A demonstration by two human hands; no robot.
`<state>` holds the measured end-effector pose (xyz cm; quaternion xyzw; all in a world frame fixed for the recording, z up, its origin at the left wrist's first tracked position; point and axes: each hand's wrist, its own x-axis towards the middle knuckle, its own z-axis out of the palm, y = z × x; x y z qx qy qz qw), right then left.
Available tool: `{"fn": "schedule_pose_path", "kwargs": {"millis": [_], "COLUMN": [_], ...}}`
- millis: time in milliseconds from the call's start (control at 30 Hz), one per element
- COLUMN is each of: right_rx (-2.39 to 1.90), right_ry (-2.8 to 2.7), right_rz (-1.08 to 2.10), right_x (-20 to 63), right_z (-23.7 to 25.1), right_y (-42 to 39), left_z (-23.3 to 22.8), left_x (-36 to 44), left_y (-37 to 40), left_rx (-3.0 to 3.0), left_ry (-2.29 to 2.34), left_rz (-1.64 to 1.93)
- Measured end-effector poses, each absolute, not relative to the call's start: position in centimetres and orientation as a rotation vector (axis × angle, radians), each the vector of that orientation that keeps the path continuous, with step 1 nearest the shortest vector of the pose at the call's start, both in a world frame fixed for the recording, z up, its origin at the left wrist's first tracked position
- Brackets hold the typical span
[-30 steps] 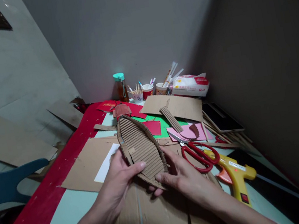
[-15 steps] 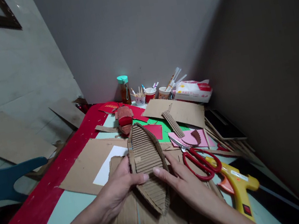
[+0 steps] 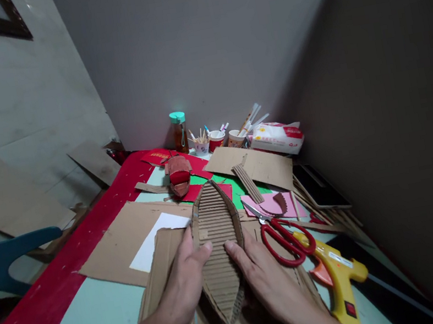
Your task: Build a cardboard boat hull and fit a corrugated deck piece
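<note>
Cardboard boat hull [image 3: 218,240] — between left hand [image 3: 188,284] and right hand [image 3: 264,279]

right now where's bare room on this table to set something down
Free: the pale green tabletop between the red strip and the cardboard sheet. Crowded: right of the cardboard boat, with scissors and glue gun, and the back by the cups.

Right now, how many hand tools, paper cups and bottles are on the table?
Scissors: 1
Glue gun: 1
Paper cups: 3, at and
Bottle: 1
Total: 6
</note>
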<state>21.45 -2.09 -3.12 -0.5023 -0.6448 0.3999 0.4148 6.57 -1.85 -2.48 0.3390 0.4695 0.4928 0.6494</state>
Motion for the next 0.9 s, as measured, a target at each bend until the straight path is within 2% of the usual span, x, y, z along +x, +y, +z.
{"fn": "schedule_pose_path", "kwargs": {"millis": [233, 400, 700, 900], "right_rx": [-1.36, -1.477, -1.263, -1.206], "right_ry": [-1.679, -1.719, -1.502, -1.384], "right_rz": [1.307, 0.944, 0.924, 0.869], "right_x": [21.6, 23.6, 23.7, 23.8], "right_z": [-2.4, -1.1, -3.4, -2.7], "right_y": [-2.4, -0.9, 1.4, 1.4], "left_z": [-3.0, -2.6, -1.8, -2.1], "left_x": [6.4, 4.8, 5.2, 4.6], "left_y": [-1.7, -2.1, -3.2, -3.4], "left_rx": [0.821, 0.876, 1.235, 1.181], "left_ry": [1.107, 1.003, 0.952, 1.147], "left_rz": [1.081, 0.916, 0.601, 0.689]}}
